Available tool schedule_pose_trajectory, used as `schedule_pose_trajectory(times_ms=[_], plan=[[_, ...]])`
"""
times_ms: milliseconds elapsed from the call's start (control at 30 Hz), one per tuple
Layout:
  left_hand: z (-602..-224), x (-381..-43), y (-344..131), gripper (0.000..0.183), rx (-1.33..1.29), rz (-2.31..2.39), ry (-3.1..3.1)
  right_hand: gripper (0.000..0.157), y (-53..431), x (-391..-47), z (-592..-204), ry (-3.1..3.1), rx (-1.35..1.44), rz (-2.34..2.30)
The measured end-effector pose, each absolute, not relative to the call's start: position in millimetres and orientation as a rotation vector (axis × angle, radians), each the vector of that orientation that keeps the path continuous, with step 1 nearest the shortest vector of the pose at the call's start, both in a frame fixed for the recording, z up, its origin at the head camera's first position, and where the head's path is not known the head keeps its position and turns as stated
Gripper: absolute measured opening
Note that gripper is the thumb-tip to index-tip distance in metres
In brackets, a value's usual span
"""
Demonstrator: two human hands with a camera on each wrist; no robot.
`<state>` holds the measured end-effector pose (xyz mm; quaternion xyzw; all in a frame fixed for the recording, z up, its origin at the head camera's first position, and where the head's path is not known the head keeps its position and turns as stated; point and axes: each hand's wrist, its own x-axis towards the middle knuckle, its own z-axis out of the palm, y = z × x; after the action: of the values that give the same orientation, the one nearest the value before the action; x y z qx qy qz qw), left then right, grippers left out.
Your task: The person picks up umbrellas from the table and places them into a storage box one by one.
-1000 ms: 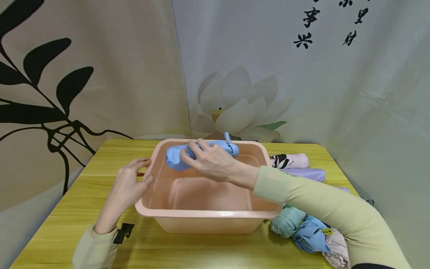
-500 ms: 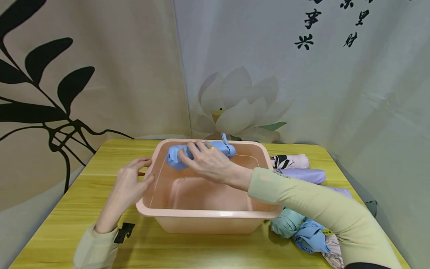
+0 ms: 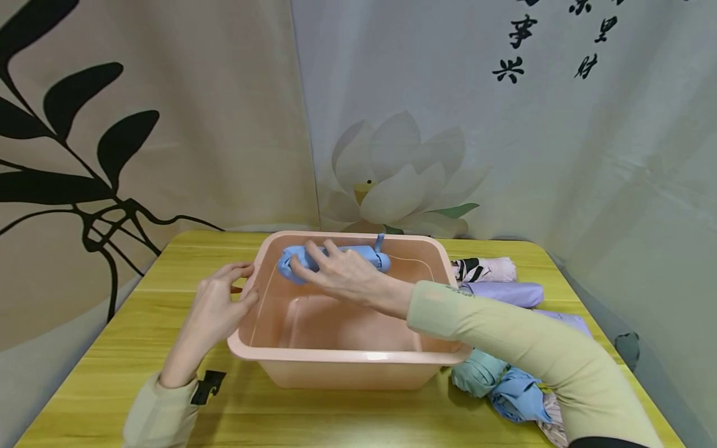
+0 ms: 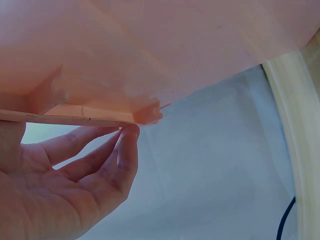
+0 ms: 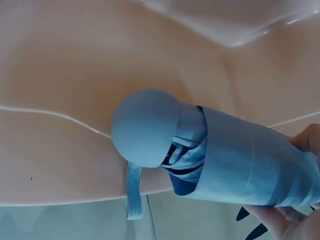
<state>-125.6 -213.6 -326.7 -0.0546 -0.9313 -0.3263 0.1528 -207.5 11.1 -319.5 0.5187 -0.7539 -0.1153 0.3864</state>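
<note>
In the head view a pink plastic basin (image 3: pixel 347 373) stands on the table. My right hand (image 3: pixel 344 274) reaches inside it and grips a folded blue umbrella (image 3: pixel 366 252) near its left end, holding it lengthwise along the far wall. The right wrist view shows the umbrella's rounded handle end (image 5: pixel 145 127) and a hanging wrist strap (image 5: pixel 134 190), with the thumb and fingers around the other end. At the basin's left side, my left hand (image 3: pixel 218 305) holds the rim with thumb and curled fingertips. From below, the left wrist view shows those fingertips at the rim (image 4: pixel 75 120).
Right of the basin lie several folded umbrellas: a white-and-black one (image 3: pixel 484 269), purple ones (image 3: pixel 506 292), a green one (image 3: pixel 478 373), a blue one (image 3: pixel 518 395) and a pale pink one (image 3: pixel 554 420), partly behind my right sleeve. A printed curtain (image 3: pixel 235 124) hangs behind the wooden table (image 3: pixel 358 417).
My right hand has moved slightly left and lowered the umbrella deeper along the basin's far wall. The left hand stays at the rim.
</note>
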Motion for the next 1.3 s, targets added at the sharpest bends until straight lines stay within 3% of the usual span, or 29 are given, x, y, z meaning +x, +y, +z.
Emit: schedule_pose_trajectory(times_ms=[1300], plan=[[-327.1, -126.3, -213.8, 0.040, -0.157, -0.928, -2.653, 0.042, -4.1, -216.8, -353.6, -2.346, 1.402, -0.211]])
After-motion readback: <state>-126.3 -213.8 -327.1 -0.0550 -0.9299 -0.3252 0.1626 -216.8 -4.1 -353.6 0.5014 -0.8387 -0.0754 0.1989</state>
